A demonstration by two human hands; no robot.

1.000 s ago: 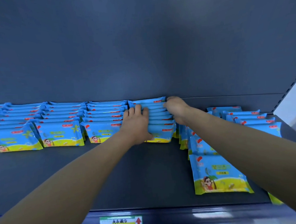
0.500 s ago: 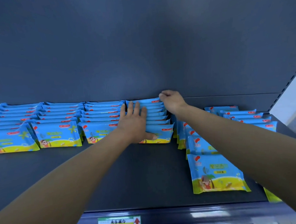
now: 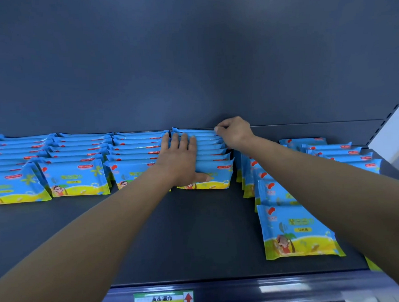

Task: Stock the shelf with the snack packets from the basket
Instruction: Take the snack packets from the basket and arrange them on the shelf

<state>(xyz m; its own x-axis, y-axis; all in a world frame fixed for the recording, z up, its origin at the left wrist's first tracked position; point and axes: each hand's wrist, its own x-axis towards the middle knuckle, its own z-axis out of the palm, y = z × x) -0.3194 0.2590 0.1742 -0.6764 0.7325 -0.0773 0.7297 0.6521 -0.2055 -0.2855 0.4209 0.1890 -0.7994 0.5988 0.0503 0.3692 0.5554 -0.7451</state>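
"While my left hand (image 3: 180,158) lies flat, fingers straight, on the tops of the row of snack packets (image 3: 214,160) at 12 o'clock on the shelf deck (image 3: 198,231), my right hand (image 3: 235,132) has its fingertips curled in a pinch on the top right corner of the rear snack packet (image 3: 197,129), which stands against the back panel (image 3: 189,59)."

"How will they handle?"

"Light and soft, I judge. The film is thin and glossy, so it should slip under the fingers and crumple if squeezed mid-body. I'd take each one by the crimped end seal or the top edge, with a flat palm steadying the row, because upright packets like these could topple like dominoes."

"What's around you?"

"Neat rows (image 3: 78,157) run from 9 to 11 o'clock, and the nearest touches my row on its left. At 3 o'clock a loose row (image 3: 268,191) fans out toward the front edge, ending in a front packet (image 3: 297,231) that leans back. A far row (image 3: 342,152) sits at 2 o'clock. The price label (image 3: 163,300) is at 6 o'clock on the front rail (image 3: 282,287). I can't see the basket."

"Anything in the way?"

"My right forearm passes low over the loose row, so a careless pull could knock it. The gap between that row and mine is narrow."
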